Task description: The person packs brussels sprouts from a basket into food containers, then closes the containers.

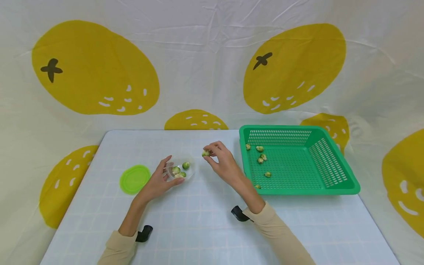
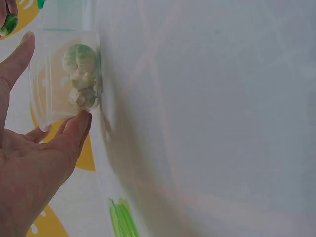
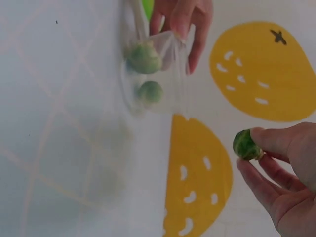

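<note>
A small clear plastic container [image 1: 180, 159] stands on the table with several Brussels sprouts [image 1: 176, 170] inside it. My left hand [image 1: 158, 184] grips its side, thumb on one side and fingers on the other. In the left wrist view, sprouts [image 2: 80, 59] show through the container wall [image 2: 55, 74]. Just right of the container, my right hand [image 1: 226, 166] pinches a single Brussels sprout [image 1: 206, 153] between thumb and fingertips, above the table. The right wrist view shows that held sprout [image 3: 246, 145] as green with a pale cut end, apart from the container [image 3: 170, 94].
A green perforated plastic basket [image 1: 331, 191] sits at the right of the table, with several sprouts [image 1: 267, 174] toward its left side. To the left of the container lies a bright green round lid [image 1: 135, 179]. Behind the table hangs a white cloth [image 1: 205, 73] printed with yellow fruit.
</note>
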{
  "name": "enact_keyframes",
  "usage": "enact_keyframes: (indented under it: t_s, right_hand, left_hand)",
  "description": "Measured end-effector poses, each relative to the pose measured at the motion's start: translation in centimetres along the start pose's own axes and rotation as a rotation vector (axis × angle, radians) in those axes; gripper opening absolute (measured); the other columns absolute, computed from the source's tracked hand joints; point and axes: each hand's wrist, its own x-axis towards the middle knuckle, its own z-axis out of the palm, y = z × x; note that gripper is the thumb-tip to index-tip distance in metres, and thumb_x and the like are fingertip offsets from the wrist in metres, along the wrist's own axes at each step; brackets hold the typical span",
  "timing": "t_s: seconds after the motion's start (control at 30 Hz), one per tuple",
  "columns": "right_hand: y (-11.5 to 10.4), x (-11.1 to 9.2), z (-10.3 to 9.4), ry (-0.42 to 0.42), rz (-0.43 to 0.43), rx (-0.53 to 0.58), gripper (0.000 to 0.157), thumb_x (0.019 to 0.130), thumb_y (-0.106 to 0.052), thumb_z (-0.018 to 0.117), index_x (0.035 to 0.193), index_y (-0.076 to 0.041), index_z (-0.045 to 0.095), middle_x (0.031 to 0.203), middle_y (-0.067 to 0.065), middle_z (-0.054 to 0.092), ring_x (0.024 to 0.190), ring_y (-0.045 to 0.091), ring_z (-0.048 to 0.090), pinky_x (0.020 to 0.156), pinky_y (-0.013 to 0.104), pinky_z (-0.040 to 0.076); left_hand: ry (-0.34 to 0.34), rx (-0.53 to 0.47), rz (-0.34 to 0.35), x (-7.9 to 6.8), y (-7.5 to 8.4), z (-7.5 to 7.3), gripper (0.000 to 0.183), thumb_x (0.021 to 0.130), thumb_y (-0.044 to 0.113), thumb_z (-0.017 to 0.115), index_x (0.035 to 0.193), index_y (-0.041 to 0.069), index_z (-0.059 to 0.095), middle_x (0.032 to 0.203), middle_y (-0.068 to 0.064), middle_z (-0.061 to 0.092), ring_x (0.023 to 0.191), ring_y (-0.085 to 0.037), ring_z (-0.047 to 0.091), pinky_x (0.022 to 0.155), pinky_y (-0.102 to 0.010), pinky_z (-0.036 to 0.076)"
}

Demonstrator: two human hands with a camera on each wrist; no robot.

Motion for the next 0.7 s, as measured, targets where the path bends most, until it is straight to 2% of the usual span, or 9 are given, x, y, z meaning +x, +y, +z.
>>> enact_keyframes:
  t_s: [0.4,0.7]
  right_hand:
    - [0.0,0.5,2.4,-0.054,-0.018,0.024,0.021,0.093,0.001,0.074,0.113,0.005,0.069,0.109,0.014,0.061,0.096,0.024,0.066,0.089,0.033,0.059]
    - [-0.3,0.7,3.8,-0.101,-0.012,0.038,0.022,0.092,0.002,0.075,0.114,0.001,0.069,0.111,0.013,0.060,0.097,0.024,0.068,0.090,0.030,0.059]
  left_hand:
    - [0.011,-0.025,0.013,-0.2,0.1,0.1,0.103,0.090,0.017,0.083,0.164,0.009,0.012,0.157,-0.031,0.028,0.148,-0.046,0.029,0.118,-0.058,0.029]
    - [0.007,-0.027,0.015,-0.2,0.2,0.1,0.103,0.090,0.024,0.083,0.164,0.010,0.013,0.158,-0.029,0.028,0.149,-0.044,0.029,0.119,-0.057,0.029]
